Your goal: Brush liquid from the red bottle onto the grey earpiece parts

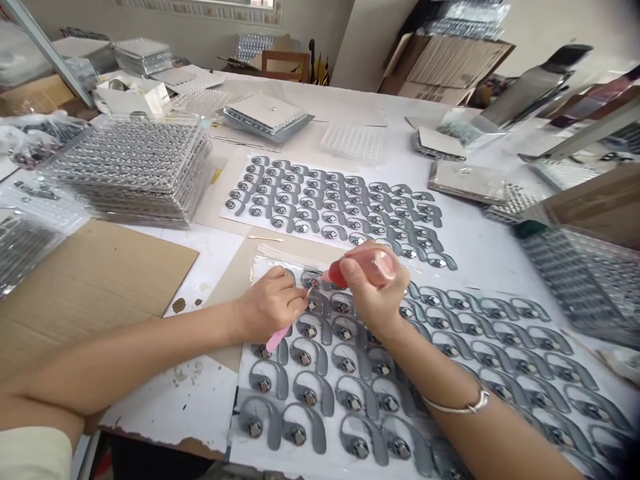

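Observation:
My right hand is closed around a red squeeze bottle, tilted so its thin nozzle points left and down at a grey ear-hook piece with a shiny round part. My left hand grips a thin tool with a flat pink end; its kind is unclear. The tool's narrow tip is close to the bottle's nozzle, over the same row of pieces. Beneath both hands, grey ear-hook pieces lie in rows on a pale sheet. I cannot tell whether the nozzle touches a piece.
A second sheet of grey ear-hook pieces lies farther back. A cotton swab rests between the sheets. Stacked clear trays and cardboard are at left. More trays and a cardboard box stand at right.

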Tool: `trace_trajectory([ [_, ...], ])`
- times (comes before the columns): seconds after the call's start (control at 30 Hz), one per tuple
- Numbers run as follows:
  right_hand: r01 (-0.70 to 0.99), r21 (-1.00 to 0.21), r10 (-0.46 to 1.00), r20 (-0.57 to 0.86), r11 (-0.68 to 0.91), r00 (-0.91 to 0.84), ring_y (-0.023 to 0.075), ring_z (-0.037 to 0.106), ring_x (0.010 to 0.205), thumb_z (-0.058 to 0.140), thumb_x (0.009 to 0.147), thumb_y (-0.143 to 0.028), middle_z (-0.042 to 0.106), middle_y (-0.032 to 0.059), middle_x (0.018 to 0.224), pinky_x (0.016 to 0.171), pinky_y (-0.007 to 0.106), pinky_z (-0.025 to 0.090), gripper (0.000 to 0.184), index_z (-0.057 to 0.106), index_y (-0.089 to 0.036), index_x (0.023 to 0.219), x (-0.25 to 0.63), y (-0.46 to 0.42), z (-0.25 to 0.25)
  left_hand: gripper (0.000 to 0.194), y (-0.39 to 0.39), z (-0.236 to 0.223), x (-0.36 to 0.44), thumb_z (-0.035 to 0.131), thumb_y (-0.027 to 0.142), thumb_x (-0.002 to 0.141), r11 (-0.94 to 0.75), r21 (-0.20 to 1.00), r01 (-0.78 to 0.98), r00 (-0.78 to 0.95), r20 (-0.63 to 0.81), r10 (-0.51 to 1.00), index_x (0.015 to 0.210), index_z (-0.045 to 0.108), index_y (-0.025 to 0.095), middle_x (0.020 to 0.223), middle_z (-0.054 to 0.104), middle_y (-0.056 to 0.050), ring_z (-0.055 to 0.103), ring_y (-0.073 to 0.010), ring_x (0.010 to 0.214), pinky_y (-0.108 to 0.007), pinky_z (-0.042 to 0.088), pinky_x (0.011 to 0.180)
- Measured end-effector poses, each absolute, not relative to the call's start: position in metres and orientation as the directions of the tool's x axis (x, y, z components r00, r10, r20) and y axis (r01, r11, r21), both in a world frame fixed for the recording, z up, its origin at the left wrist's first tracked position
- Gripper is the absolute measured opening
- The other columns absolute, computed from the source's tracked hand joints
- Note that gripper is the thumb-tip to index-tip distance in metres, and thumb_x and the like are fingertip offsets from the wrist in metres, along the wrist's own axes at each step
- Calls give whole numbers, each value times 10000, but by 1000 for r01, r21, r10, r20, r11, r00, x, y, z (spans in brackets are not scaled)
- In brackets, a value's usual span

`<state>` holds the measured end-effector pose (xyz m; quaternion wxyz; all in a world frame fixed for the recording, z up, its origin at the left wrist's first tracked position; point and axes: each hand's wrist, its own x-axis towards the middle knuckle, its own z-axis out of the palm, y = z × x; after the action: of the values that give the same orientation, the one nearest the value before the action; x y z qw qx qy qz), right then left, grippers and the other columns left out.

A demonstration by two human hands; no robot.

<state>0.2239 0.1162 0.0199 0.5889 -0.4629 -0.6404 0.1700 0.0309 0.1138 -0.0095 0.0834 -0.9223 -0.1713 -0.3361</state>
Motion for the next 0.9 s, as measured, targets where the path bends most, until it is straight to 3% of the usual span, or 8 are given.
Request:
trace_trajectory([
  [0.23, 498, -650, 760, 649, 574, -28, 114, 528, 551, 672, 775, -296, 583, -15, 640, 556, 279, 438, 154, 560, -198, 734, 221, 114, 20, 273, 112, -10, 33, 502, 113, 871, -922, -88, 377, 738, 631, 241, 602, 524, 160, 709, 648, -70, 442, -171, 631, -339, 308, 627],
  [0.9, 442, -650, 739, 672, 619, -48, 118, 533, 535, 699, 753, -264, 581, -13, 646, 533, 282, 423, 142, 569, -210, 735, 219, 114, 13, 269, 112, -10, 33, 521, 99, 867, -925, -85, 371, 733, 638, 235, 606, 510, 162, 659, 624, -58, 427, -170, 606, -335, 291, 621],
])
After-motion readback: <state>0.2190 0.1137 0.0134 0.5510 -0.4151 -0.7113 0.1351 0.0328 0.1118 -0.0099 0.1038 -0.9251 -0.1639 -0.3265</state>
